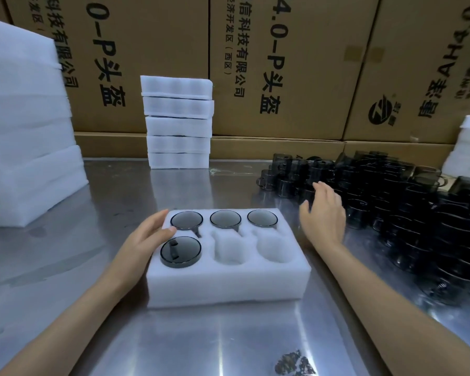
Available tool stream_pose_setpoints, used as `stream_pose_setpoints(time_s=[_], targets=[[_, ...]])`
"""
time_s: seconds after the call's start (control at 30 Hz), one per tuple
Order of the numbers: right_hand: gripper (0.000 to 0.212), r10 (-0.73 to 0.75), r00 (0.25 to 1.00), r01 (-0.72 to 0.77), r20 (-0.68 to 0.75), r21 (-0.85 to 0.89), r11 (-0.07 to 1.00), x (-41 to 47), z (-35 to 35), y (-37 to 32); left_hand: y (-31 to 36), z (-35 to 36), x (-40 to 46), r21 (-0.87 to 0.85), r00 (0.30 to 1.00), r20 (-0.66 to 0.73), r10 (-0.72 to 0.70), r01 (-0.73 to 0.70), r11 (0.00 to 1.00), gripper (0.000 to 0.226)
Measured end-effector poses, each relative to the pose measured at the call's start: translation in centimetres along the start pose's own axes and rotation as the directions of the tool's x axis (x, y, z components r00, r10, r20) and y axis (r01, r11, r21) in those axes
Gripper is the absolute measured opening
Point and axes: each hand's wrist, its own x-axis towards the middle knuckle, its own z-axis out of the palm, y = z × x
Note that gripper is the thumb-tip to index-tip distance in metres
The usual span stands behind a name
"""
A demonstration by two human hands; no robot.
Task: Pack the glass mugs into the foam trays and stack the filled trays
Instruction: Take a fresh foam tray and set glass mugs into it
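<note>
A white foam tray (228,283) lies on the metal table in front of me. Its back row holds three dark glass mugs (225,219). A fourth mug (180,252) sits in the front left pocket; the front middle and front right pockets are hollow. My left hand (147,237) rests open against the tray's left edge, fingers touching the foam beside the mugs. My right hand (323,215) hovers open, right of the tray, at the near edge of a large heap of dark glass mugs (391,202). A stack of foam trays (178,123) stands at the back.
A tall pile of white foam (25,131) fills the left side. More foam (467,147) sits at the far right. Cardboard boxes (282,63) wall off the back of the table. A dark stain (293,362) marks the table near the front.
</note>
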Motion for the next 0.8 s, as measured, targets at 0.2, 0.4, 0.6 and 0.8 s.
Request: stream_pose_setpoints(time_s=[0.2, 0.4, 0.6, 0.8], targets=[[0.055, -0.024, 0.998, 0.017, -0.057, -0.111, 0.994, 3.3, 2.6, 0.4, -0.3, -0.6, 0.1, 0.057, 0.999, 0.039, -0.004, 0.002, 0.998, 0.049], [0.056, -0.015, 0.996, 0.0, -0.089, -0.161, 0.987, 5.5, 3.8, 1.5, -0.2, -0.7, 0.3, 0.066, 0.999, 0.041, 0.004, -0.007, 0.998, 0.059], [0.045, -0.032, 0.989, 0.014, -0.147, -0.125, 0.992, 5.8, 3.7, 1.8, -0.2, -0.7, 0.3, 0.04, 0.998, 0.055, 0.006, -0.008, 0.999, 0.054], [0.018, -0.096, 0.98, 0.077, -0.175, -0.115, 0.99, 5.1, 3.1, 2.2, -0.2, -1.0, 0.4, 0.047, 0.998, 0.067, -0.004, 0.001, 0.999, 0.069]])
